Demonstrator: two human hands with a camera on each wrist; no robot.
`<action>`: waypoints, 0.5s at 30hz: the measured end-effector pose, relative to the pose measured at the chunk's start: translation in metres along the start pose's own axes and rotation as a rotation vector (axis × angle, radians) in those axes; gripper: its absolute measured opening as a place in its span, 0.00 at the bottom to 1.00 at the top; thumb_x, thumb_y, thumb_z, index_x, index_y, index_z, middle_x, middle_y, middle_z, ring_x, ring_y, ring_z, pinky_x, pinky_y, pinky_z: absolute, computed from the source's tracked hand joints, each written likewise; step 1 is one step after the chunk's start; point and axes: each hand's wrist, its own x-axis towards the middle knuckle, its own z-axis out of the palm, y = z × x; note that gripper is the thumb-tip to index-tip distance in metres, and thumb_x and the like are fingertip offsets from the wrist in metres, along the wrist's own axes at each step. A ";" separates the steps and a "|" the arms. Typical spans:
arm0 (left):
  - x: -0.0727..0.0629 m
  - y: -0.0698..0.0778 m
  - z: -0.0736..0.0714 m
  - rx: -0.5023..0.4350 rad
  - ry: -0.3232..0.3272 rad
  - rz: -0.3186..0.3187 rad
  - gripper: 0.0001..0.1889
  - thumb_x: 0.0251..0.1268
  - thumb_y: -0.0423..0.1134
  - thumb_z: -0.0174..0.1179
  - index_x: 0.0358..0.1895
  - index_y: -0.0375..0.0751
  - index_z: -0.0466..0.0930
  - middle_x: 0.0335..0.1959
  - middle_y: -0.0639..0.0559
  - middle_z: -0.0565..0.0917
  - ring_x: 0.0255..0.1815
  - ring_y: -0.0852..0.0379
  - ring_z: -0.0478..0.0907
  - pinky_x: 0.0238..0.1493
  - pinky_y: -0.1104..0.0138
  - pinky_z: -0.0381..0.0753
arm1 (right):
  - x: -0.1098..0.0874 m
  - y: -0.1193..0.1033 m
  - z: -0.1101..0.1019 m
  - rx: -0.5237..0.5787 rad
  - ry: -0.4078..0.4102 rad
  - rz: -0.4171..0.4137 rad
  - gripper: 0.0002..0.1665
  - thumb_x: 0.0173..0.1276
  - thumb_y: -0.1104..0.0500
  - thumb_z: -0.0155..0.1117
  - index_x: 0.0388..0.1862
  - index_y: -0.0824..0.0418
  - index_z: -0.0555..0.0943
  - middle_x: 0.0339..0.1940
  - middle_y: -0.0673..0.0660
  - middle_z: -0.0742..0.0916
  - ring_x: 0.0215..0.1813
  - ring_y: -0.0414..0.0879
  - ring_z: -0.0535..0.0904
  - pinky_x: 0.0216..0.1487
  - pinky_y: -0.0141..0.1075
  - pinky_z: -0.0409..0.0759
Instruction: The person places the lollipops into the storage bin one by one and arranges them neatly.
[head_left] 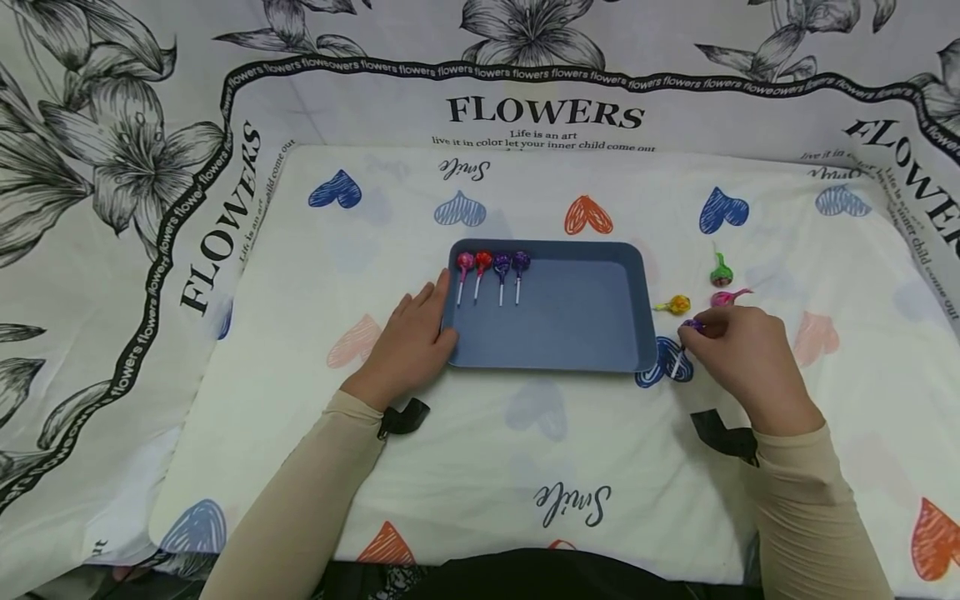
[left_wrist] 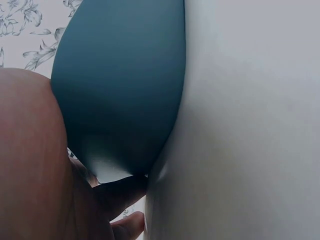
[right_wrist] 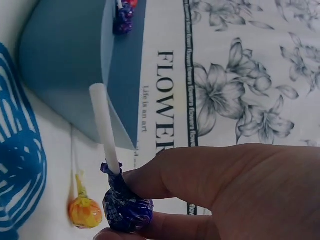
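Observation:
A blue-grey tray (head_left: 555, 333) lies on the cloth, with a pink lollipop (head_left: 465, 262), a red lollipop (head_left: 483, 260) and two purple lollipops (head_left: 502, 264) in a row at its back left. My left hand (head_left: 408, 346) rests against the tray's left side, fingers extended along the edge. In my right hand (head_left: 746, 358), thumb and fingers pinch a purple lollipop (right_wrist: 127, 212) by its wrapped head, white stick pointing up in the right wrist view. Close by are a yellow lollipop (head_left: 678, 305), a pink-wrapped lollipop (head_left: 723, 298) and a green lollipop (head_left: 722, 273).
A white cloth with printed hearts (head_left: 536, 408) covers the work area. Beyond it lies a flower-printed tablecloth (head_left: 375, 108) with a black lettered band. The tray's raised rim (head_left: 649, 308) stands between the right hand and the row of lollipops.

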 end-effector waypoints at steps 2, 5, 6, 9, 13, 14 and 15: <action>0.000 0.000 0.000 -0.002 -0.003 0.003 0.41 0.76 0.45 0.43 0.88 0.47 0.36 0.86 0.46 0.55 0.88 0.47 0.47 0.86 0.48 0.40 | 0.001 -0.002 -0.001 0.002 0.017 -0.008 0.26 0.72 0.51 0.63 0.51 0.75 0.87 0.38 0.67 0.91 0.41 0.59 0.82 0.30 0.37 0.75; 0.001 0.000 0.000 -0.002 -0.011 0.006 0.42 0.76 0.45 0.43 0.88 0.47 0.35 0.86 0.46 0.54 0.88 0.47 0.46 0.86 0.49 0.40 | 0.003 -0.004 -0.003 0.003 0.043 -0.023 0.25 0.73 0.51 0.63 0.50 0.74 0.88 0.37 0.67 0.91 0.41 0.59 0.84 0.31 0.37 0.75; 0.001 0.000 0.000 -0.002 -0.013 0.007 0.42 0.76 0.45 0.43 0.88 0.47 0.35 0.86 0.46 0.54 0.88 0.47 0.46 0.86 0.49 0.40 | 0.003 -0.005 -0.004 0.006 0.047 -0.025 0.26 0.73 0.51 0.63 0.50 0.74 0.87 0.37 0.67 0.91 0.41 0.60 0.84 0.31 0.37 0.75; 0.002 0.000 0.000 -0.001 -0.012 0.005 0.42 0.76 0.45 0.43 0.88 0.47 0.35 0.86 0.47 0.54 0.88 0.48 0.46 0.86 0.50 0.39 | 0.004 -0.008 -0.005 0.013 0.064 -0.037 0.25 0.73 0.51 0.63 0.50 0.74 0.87 0.38 0.68 0.91 0.41 0.60 0.85 0.32 0.38 0.76; 0.001 0.000 0.000 -0.003 -0.008 -0.003 0.42 0.75 0.45 0.44 0.88 0.47 0.36 0.86 0.47 0.54 0.88 0.48 0.46 0.86 0.50 0.39 | 0.007 -0.014 -0.006 0.031 0.088 -0.060 0.25 0.73 0.51 0.64 0.50 0.73 0.88 0.39 0.68 0.91 0.41 0.59 0.86 0.32 0.39 0.77; 0.001 0.000 0.000 -0.002 -0.009 -0.005 0.42 0.75 0.45 0.44 0.88 0.47 0.36 0.86 0.47 0.54 0.88 0.48 0.46 0.86 0.50 0.39 | 0.008 -0.015 -0.006 0.035 0.094 -0.065 0.25 0.73 0.51 0.64 0.50 0.73 0.88 0.38 0.68 0.91 0.40 0.59 0.86 0.32 0.39 0.77; 0.000 0.000 0.000 -0.003 -0.010 -0.005 0.42 0.75 0.45 0.44 0.88 0.47 0.36 0.86 0.47 0.54 0.88 0.47 0.46 0.86 0.50 0.39 | 0.009 -0.016 -0.006 0.038 0.099 -0.068 0.25 0.73 0.51 0.64 0.50 0.73 0.87 0.38 0.68 0.91 0.40 0.59 0.86 0.32 0.39 0.77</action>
